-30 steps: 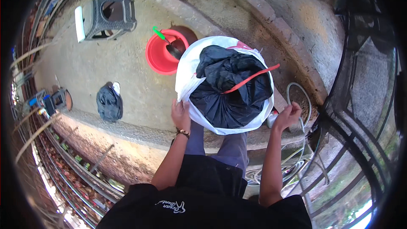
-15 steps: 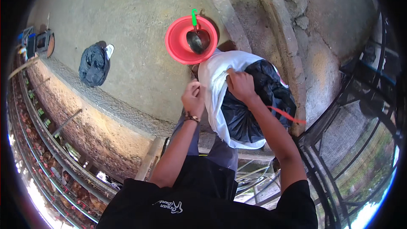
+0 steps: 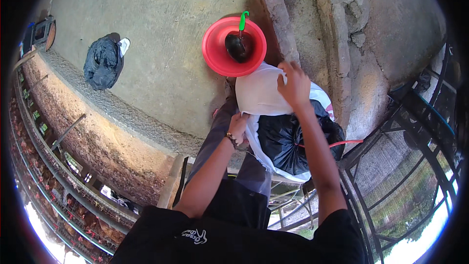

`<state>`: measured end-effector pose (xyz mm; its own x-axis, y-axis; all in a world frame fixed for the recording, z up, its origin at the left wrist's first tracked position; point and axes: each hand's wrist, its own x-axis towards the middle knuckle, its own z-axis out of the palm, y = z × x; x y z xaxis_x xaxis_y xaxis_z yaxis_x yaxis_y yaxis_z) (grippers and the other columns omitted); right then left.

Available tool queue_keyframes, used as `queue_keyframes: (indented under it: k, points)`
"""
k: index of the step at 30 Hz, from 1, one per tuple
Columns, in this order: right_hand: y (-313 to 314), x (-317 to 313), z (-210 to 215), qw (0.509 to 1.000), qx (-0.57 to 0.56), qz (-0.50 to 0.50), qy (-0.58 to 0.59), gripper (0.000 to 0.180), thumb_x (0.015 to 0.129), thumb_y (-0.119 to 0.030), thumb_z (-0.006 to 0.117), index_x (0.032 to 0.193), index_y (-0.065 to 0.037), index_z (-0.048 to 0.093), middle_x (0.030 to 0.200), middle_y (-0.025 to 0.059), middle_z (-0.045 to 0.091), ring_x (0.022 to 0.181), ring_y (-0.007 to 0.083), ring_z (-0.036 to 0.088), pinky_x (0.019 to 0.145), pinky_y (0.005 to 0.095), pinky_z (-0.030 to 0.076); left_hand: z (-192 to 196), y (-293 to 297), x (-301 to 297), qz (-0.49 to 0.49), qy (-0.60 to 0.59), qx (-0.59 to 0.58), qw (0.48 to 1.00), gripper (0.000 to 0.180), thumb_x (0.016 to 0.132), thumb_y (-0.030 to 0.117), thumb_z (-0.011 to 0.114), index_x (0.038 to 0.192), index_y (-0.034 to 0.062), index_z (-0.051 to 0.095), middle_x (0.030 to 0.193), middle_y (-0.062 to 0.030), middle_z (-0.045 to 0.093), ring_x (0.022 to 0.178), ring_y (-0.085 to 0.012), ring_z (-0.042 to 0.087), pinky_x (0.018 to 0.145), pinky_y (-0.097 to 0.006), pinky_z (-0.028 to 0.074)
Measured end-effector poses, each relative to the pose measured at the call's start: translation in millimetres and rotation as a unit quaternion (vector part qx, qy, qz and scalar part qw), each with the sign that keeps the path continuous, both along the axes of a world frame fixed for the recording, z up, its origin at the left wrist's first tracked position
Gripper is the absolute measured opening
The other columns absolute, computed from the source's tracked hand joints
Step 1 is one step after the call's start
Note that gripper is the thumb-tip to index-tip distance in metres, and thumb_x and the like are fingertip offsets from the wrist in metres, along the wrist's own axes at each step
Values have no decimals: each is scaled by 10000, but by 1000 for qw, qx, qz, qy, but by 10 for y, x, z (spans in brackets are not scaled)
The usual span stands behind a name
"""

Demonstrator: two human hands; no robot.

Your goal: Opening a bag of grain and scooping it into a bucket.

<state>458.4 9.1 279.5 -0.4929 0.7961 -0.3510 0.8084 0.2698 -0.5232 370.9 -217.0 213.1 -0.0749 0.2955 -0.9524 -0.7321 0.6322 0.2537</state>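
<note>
White sack [image 3: 261, 90], seen from above, set around a gathered black plastic bag [image 3: 281, 143] in front of your legs [image 3: 211, 134], its far side lying just beside a red basin [image 3: 210, 49]. The step in hand appears to be arranging the sack's mouth: its fabric lies drawn as a smooth flap across the far left part of the black bag. Your left hand [image 3: 238, 127] is at the flap's near left corner, thumb and fingers seemingly clamped together on the white edge. Your right hand [image 3: 296, 87] is poised over the flap's far right portion, thumb and fingers apart; whether the fingertips touch the fabric cannot be told from this view. With only 1 hand appearing to grip, a next move on the rim would probably call for you to close the right fingers on it too, keeping the left pinch firm so that 2 hands share the tension.

Surface and form: the sack is pale and thin-looking, smooth over the flap, creased beside your left hand, with what seem to be loose threads at its near edge. The black bag within is glossy, its pleats converging on a gathered neck, near which a red strip [image 3: 349, 142] extends rightward past the sack's rim.
</note>
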Motion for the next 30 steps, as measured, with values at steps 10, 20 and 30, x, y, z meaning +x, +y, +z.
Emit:
queue_keyframes:
  k: [10, 20, 30]
  points:
    - [-397, 280, 87, 988, -97, 4, -123, 165, 825, -180, 596, 947, -70, 596, 882, 199, 627, 883, 354, 621, 766, 465, 479, -384, 251, -196, -153, 53, 68, 984, 309, 893, 228, 478, 1082, 4, 577, 940, -50, 660, 783, -179, 621, 695, -349, 479]
    - [136, 139, -300, 996, -63, 30, -61, 159, 788, -168, 582, 918, -77, 571, 792, 209, 634, 757, 381, 633, 652, 508, 493, 552, 1080, 20, -331, 539, 376, 677, 212, 783, 86, 639, 994, 91, 621, 892, -104, 654, 809, -292, 617, 696, -383, 497]
    - [-271, 483, 109, 983, 19, -26, -183, 142, 806, -197, 614, 858, -65, 613, 1003, 144, 641, 963, 312, 606, 773, 440, 491, -395, 1511, 18, -412, 269, 181, 852, 290, 886, 287, 509, 823, 42, 650, 827, -210, 639, 834, -379, 626, 694, -466, 475]
